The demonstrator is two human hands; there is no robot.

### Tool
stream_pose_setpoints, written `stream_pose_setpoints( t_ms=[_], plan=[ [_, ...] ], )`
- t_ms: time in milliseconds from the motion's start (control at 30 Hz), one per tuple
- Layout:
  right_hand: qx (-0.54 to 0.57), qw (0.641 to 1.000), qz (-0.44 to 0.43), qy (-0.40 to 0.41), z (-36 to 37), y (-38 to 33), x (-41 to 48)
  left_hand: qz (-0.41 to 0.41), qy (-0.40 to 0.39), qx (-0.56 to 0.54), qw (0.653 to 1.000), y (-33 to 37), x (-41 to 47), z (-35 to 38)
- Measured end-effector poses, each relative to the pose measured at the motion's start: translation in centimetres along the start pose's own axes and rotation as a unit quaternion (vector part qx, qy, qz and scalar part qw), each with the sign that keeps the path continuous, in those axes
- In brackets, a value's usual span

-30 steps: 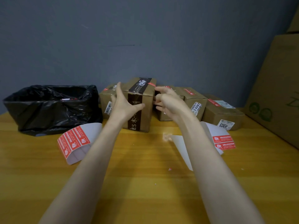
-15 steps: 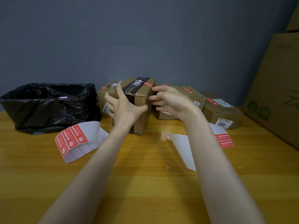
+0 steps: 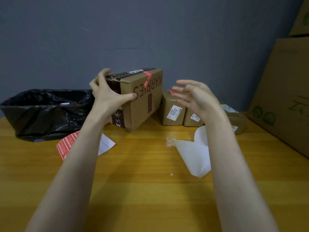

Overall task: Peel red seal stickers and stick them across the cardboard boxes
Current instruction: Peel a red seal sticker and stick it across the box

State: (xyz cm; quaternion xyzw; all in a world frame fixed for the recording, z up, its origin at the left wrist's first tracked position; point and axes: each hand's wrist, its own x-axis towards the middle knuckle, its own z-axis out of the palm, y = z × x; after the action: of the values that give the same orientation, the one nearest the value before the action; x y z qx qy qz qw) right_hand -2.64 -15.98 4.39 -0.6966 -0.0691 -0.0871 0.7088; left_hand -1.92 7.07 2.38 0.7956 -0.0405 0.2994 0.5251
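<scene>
The cardboard box (image 3: 143, 106), far-centre on the table (image 3: 142, 190), has just been turned, long side now near; the left hand (image 3: 107, 96) grasps its left end with curled fingers; the right hand (image 3: 195, 97) has released, fingers spread; a red seal sticker (image 3: 147, 79) laps its top edge, so this box seems sealed

Head view, forward-down (close) over table (image 3: 150, 206)

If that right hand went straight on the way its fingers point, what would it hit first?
Probably the tall cardboard box that the left hand grips; depth is unclear, so the smaller box could come first.
</scene>
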Motion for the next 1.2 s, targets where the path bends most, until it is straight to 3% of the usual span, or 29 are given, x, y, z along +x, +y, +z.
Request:
stream_pose_setpoints(
  t_ms=[233, 433, 700, 1000, 1200],
  plan=[
    [0.013, 0.994, -0.052, 0.091, -1.8, -0.9, -0.9, 0.07, -0.034, -0.069, 0.995, 1.0, 0.5, -2.9],
    [0.016, 0.986, -0.057, 0.158, -3.8, -1.0, -1.6, 0.063, -0.149, -0.199, 0.966, 1.3, 0.1, -3.3],
    [-0.019, 0.986, -0.04, 0.162, -4.5, -0.5, -1.6, 0.013, -0.348, -0.189, 0.918, 0.1, -1.3, -1.0],
    [-0.184, 0.978, -0.02, 0.101, -3.7, -0.1, -1.3, -0.066, -0.374, -0.207, 0.902, -1.0, -1.6, -1.3],
    [-0.212, 0.973, -0.002, 0.088, -4.3, 0.2, -0.9, -0.084, -0.397, -0.153, 0.901, -1.0, -1.8, -0.7]
  ],
)
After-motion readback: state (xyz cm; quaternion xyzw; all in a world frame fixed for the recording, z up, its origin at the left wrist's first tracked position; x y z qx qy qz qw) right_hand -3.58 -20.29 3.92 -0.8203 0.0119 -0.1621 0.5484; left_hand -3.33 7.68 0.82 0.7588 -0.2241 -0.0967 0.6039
